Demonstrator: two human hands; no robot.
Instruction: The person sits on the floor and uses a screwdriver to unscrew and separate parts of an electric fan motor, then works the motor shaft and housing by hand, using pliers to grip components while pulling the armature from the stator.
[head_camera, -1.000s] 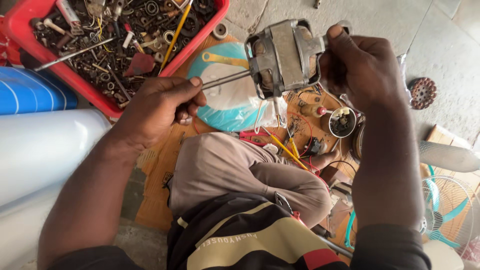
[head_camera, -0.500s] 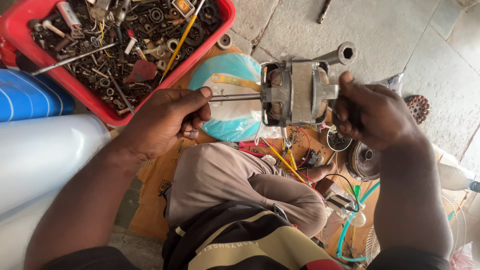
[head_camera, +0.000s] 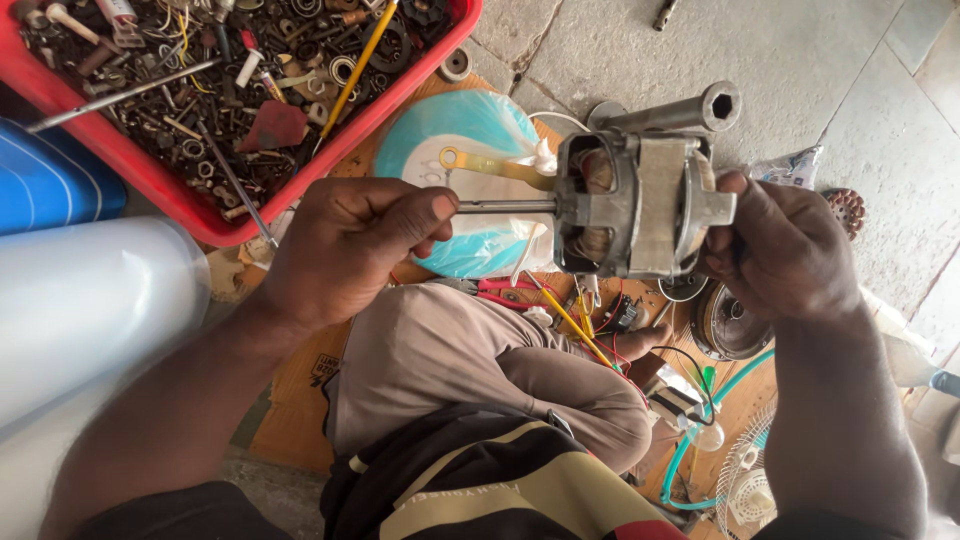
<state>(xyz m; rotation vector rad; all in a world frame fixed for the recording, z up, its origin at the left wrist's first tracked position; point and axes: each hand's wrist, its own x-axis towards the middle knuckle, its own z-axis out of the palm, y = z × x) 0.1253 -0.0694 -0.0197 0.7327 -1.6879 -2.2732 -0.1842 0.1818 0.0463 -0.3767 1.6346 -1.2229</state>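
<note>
Behind the left hand (head_camera: 345, 245), red tray (head_camera: 190, 215) holds scrap-metal parts (head_camera: 200, 75).

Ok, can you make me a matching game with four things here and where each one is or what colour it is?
Things:
1. fan motor
2. metal shaft
3. tray of metal parts
4. round cover

Descriptions:
A. red, at the top left
B. pinched by the left hand
C. light blue and white, lying under the motor
D. gripped at its end by the right hand

Pairs: 1-D, 2-B, 3-A, 4-C
</note>
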